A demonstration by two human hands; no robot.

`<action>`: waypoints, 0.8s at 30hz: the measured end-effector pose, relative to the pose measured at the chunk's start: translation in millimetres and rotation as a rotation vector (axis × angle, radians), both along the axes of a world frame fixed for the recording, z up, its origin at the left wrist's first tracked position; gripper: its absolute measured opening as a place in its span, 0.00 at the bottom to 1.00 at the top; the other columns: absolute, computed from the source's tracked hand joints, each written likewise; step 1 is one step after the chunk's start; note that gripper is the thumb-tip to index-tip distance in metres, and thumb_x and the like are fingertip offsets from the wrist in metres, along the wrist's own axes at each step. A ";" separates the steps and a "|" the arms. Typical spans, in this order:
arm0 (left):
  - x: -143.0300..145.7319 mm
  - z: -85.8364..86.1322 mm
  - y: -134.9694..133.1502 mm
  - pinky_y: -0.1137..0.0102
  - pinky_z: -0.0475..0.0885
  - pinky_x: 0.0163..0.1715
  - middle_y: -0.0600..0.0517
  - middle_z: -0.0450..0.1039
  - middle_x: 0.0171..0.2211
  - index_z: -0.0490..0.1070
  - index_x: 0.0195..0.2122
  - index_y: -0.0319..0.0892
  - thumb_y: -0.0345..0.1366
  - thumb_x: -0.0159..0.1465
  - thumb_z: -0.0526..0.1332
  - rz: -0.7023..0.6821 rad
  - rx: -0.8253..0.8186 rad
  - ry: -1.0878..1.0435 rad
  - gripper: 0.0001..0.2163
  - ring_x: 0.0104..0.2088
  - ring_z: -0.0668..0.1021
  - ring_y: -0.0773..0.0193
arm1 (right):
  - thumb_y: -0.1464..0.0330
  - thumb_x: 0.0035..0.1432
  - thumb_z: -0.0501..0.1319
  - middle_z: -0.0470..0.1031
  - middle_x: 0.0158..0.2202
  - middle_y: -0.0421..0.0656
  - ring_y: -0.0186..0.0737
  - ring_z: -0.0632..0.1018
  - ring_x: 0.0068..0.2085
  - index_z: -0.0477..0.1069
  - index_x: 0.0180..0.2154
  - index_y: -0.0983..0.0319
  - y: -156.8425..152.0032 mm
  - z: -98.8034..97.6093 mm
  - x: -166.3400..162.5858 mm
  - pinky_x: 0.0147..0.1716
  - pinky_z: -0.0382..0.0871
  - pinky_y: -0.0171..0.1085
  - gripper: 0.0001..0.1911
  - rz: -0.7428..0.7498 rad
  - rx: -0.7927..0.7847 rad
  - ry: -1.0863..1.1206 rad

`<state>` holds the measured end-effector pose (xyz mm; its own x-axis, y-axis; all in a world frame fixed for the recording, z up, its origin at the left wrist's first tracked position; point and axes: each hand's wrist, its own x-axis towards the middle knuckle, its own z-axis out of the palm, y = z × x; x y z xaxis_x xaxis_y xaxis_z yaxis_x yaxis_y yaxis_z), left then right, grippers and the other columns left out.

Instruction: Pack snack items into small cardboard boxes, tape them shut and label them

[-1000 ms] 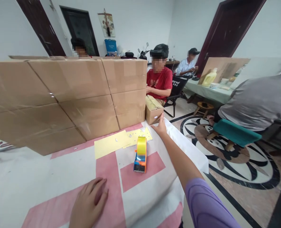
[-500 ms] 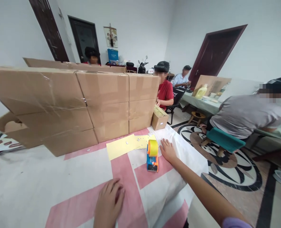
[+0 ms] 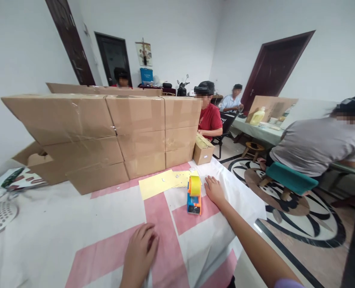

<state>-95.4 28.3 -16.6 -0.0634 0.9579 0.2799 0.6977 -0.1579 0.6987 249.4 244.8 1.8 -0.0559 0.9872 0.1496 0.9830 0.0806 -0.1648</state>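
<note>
My left hand (image 3: pixel 140 253) rests on the pink and white tablecloth (image 3: pixel 114 216) near the front edge, its fingers loosely bent and the thumb apart, holding nothing. Farther out, my right hand (image 3: pixel 215 189) lies flat and open on the cloth. Just left of it stands a blue and orange tape dispenser (image 3: pixel 194 202) carrying a roll of yellow tape (image 3: pixel 195 186); the hand looks close to it but apart. Behind the dispenser are sheets of yellow paper (image 3: pixel 158 184) with small scraps on them.
Stacked cardboard boxes (image 3: pixel 138 136) wall off the table's far side, with a smaller box (image 3: pixel 203 150) at their right end. A perforated white object (image 3: pixel 0 218) lies at left. One person in red (image 3: pixel 210 118) sits behind the boxes; another in grey (image 3: pixel 318 140) sits at right.
The view has shifted slightly, showing more of the perforated white object at left. Both hands and the tape dispenser keep their places on the cloth.
</note>
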 end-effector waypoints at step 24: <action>-410.4 162.7 215.6 0.45 0.65 0.60 0.38 0.70 0.60 0.70 0.57 0.39 0.33 0.60 0.69 0.646 0.005 0.119 0.24 0.59 0.72 0.44 | 0.55 0.57 0.53 0.80 0.53 0.54 0.65 0.79 0.56 0.80 0.45 0.55 29.2 -26.5 34.0 0.53 0.74 0.61 0.23 0.146 0.294 0.089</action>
<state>-505.8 243.9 146.1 -0.5942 0.7357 0.3251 0.7255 0.3157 0.6115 283.4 274.0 -24.8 -0.1674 0.8834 0.4377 0.9404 0.2764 -0.1982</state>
